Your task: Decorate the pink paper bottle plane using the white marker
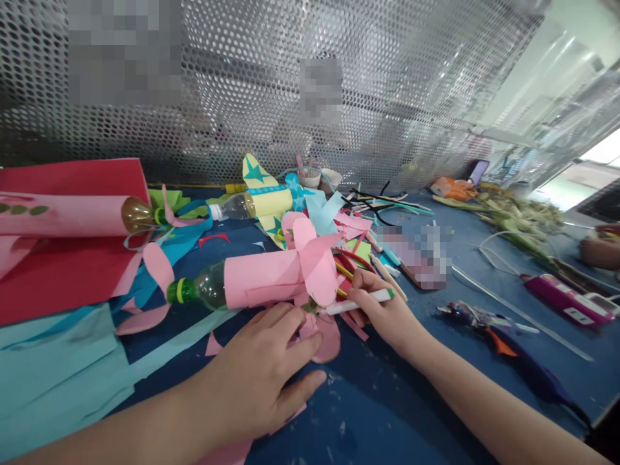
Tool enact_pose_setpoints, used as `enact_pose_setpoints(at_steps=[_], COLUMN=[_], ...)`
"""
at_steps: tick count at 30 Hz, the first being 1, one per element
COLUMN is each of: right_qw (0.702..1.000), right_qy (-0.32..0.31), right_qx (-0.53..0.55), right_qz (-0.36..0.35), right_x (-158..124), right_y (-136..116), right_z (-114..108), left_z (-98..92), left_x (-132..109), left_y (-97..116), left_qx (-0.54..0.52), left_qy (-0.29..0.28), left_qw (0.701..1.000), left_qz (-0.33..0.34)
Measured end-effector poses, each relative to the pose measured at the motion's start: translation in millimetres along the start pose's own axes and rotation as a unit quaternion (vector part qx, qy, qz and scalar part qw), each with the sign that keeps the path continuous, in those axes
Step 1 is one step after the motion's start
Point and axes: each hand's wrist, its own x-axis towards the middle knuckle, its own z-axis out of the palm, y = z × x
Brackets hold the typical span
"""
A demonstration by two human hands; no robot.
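Note:
A green plastic bottle wrapped in pink paper (264, 276) lies on its side, cap to the left, with pink petal-shaped pieces (317, 255) at its right end. My right hand (375, 300) grips a white marker with a green end (358, 302). The marker's tip points left toward the bottle's base, where pink petals lie; whether it touches paper I cannot tell. My left hand (276, 368) lies palm down just below the bottle, fingers apart, fingertips resting by the lower pink petal (327, 339). Part of that petal is hidden under the fingers.
Behind lies a clear bottle in yellow paper with blue stars (271, 201). Red sheets (104, 284) and light-blue paper (53, 374) cover the left. On the right are a blue glue gun (527, 368), a glue stick (523, 313), a purple box-shaped object (566, 298) and dried leaves (523, 213). Perforated metal stands behind.

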Motion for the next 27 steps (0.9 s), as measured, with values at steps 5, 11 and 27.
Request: enact_pose_setpoints(at_steps=[5, 11, 27], right_qw=[1.000, 1.000, 0.999], right_qy=[0.010, 0.022, 0.029], right_qx=[-0.015, -0.013, -0.020], right_qz=[-0.002, -0.009, -0.012], right_x=[-0.4, -1.5, -0.6], right_y=[-0.6, -0.6, 0.4], right_z=[-0.6, -1.3, -1.3], left_z=[1.3, -0.1, 1.0], left_x=[-0.1, 0.2, 0.0], left_y=[0.4, 1.6, 1.0], left_qx=[-0.001, 0.003, 0.014], left_qy=[0.005, 0.005, 0.031], left_qw=[1.000, 1.000, 0.999], left_qz=[0.000, 0.000, 0.009])
